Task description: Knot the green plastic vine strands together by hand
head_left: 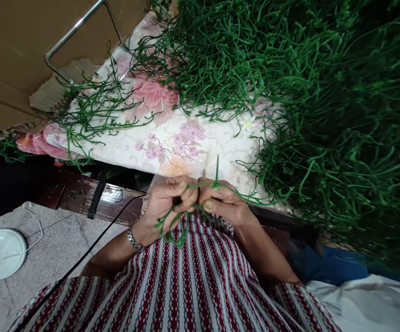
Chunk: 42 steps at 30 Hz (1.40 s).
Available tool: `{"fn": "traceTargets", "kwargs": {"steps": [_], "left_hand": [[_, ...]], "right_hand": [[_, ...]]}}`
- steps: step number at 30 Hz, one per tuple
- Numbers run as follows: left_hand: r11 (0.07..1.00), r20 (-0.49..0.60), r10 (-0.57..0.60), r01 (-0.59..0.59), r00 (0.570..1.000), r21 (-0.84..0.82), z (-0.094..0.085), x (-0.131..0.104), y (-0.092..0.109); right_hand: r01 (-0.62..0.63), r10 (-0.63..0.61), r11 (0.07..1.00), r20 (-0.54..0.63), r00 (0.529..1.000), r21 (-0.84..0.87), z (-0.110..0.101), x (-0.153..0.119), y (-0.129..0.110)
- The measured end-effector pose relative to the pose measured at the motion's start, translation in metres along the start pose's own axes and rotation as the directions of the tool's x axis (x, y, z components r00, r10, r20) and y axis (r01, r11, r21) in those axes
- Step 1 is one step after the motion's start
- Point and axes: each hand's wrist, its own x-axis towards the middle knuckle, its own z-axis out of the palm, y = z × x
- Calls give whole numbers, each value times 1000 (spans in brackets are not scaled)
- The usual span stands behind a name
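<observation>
My left hand point(165, 198), with a metal-banded watch at its wrist, is closed in a pinch in front of my body. Between its fingers is a green branched plant stem point(180, 240), its forked tips hanging below. Close against it, my right hand point(226, 203) has its thumb and fingers pressed together on a thin green stem point(217, 168). That one stands up past the knuckles, while another strand trails right toward the pile. Where the stems meet is hidden by my fingers.
A large heap of green stems point(234, 60) covers the back and right of the flowered cloth point(207, 120). A smaller bunch point(96, 110) lies at the left. Behind it are a cardboard box point(16, 41) and a bent metal rod point(75, 25). A black cable point(96, 244) crosses at lower left.
</observation>
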Motion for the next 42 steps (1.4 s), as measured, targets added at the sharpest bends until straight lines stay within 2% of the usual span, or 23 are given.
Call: {"fn": "traceTargets", "kwargs": {"steps": [3,5,8,11,13,16,19,23,27,29,31,32,34,36,39,42], "left_hand": [[1000,15,-13,13,1000,2,2,0,3],[997,1,60,-60,998,52,4,0,6],[968,-44,177,-166,983,190,3,0,9],[922,-41,207,-181,978,342,-2,-2,8],[894,-22,210,-183,977,409,-4,-3,7],[871,-6,228,-201,974,448,-5,-4,8],[931,26,177,-176,984,319,-4,-2,10],[997,59,56,-58,997,41,0,0,7],[999,16,-20,21,1000,-28,4,-1,7],[996,-20,18,-20,1000,-90,4,-2,11],[985,-42,113,-117,993,-125,3,-1,17],[983,-31,150,-153,988,-102,3,0,19],[985,14,172,-172,985,3,3,1,21],[981,17,164,-165,986,99,3,2,20],[961,-36,226,-216,974,171,3,4,20],[937,-33,263,-247,964,249,6,6,22]], "right_hand": [[-19,19,1000,-22,1000,3,-3,-5,1],[-67,64,992,-30,997,-109,-5,-6,-3],[-172,161,949,-63,985,-265,-7,-6,-13],[-253,237,941,-95,967,-227,-3,-3,-21],[-258,247,934,-74,966,-246,1,0,-22],[-218,216,902,-49,975,-373,5,4,-22],[-141,157,908,7,988,-394,5,5,-22],[-17,40,960,78,996,-280,2,7,-23],[25,-7,986,113,994,-165,1,5,-18],[11,1,997,170,985,-73,1,1,-14],[-6,10,1000,189,982,-21,0,-3,-14],[-17,20,1000,147,989,-25,-2,-5,-15],[-47,44,995,-28,999,-92,-6,-8,-20],[-65,26,980,-206,978,-186,-10,-9,-27],[-50,-58,931,-283,957,-362,-13,-11,-38],[-91,-107,856,-348,931,-508,-9,-11,-47]]}}
